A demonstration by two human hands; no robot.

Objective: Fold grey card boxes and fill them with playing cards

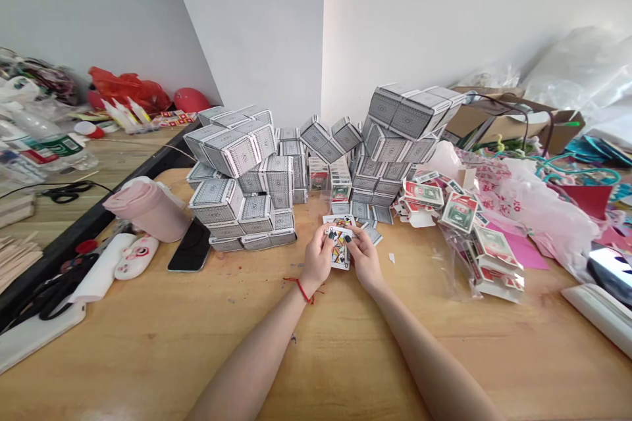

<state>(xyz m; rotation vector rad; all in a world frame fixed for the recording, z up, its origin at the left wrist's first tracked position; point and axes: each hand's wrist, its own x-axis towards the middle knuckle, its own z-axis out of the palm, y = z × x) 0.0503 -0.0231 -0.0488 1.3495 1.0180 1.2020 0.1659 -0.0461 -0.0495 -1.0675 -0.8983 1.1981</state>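
Observation:
My left hand point(316, 262) and my right hand point(365, 260) meet at the middle of the wooden table point(207, 335), both gripping one face-up playing card point(339, 248), a court card. My fingers are curled round its edges. More face-up and face-down cards point(368, 222) lie on the table just beyond my hands. Behind them rises a structure of blocks made of grey-backed cards point(257, 171), with a second stack point(402, 138) to the right. A red string circles my left wrist.
A black phone point(190, 247) and a pink roll point(148, 209) lie left of the card blocks. Green and red card boxes point(464, 223) in clear plastic sit to the right, beside pink bags and paper. A second, cluttered desk stands at far left.

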